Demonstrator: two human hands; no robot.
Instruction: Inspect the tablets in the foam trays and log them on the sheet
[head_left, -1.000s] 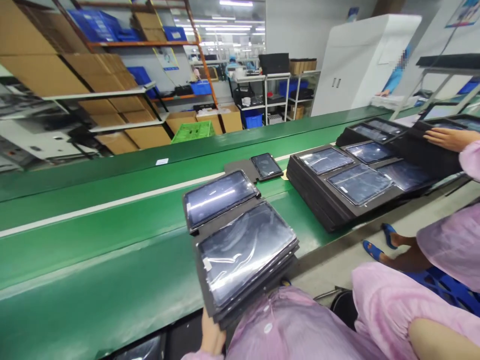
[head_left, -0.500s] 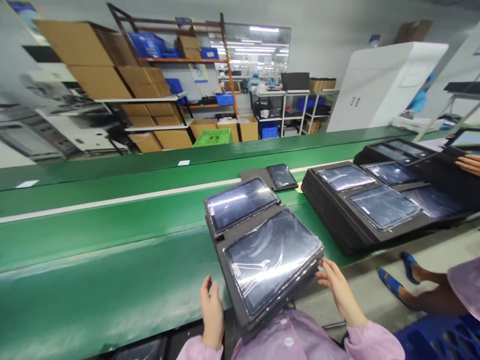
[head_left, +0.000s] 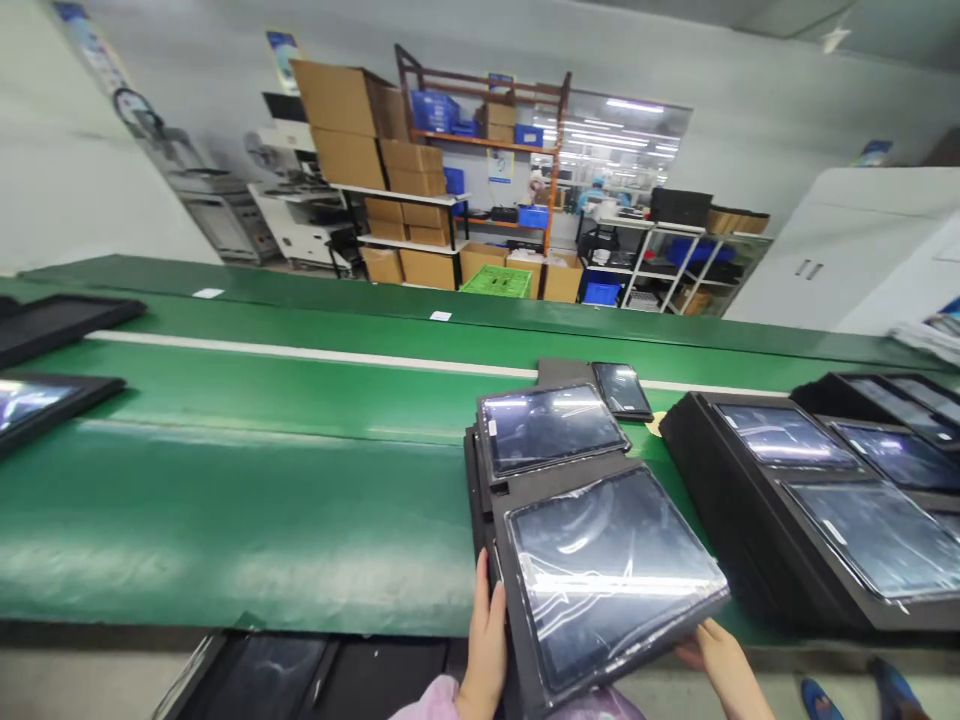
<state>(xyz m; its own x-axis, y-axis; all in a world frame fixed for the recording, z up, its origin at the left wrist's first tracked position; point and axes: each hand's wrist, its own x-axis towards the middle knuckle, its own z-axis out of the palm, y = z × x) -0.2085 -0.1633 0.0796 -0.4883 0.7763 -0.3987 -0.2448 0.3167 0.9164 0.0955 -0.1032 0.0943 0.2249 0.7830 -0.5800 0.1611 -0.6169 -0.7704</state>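
We have both hands on a stack of flat black foam trays [head_left: 525,490], each tray carrying dark glass display panels wrapped in clear film. The stack lies on the long green conveyor-belt table [head_left: 262,470], its near end jutting past the table's front edge toward us. Our left hand [head_left: 486,650] lies flat against the stack's left side, fingers straight and pressed to the tray edges, thumb hidden behind them. Our right hand [head_left: 724,665] cups the stack's lower right corner from beneath, fingers curled under the trays (only the upper part of that hand shows at the frame's bottom). So both hands are closed on the stack, one at each side.

On top we see two panels: the nearer large film-wrapped panel [head_left: 611,570], tilted slightly with its right corner over the edge, and the farther film-wrapped panel [head_left: 551,428] just beyond it. Just behind the stack, touching the white stripe on the belt, sits a small dark tablet-sized screen [head_left: 621,388] on a grey pad.

To the right, near but apart from our stack, stands a taller pile of black trays with panels [head_left: 795,490]. Far left, two dark trays [head_left: 52,320] rest on the belt. Behind the table, shelves of brown cardboard boxes [head_left: 390,170] line the wall.
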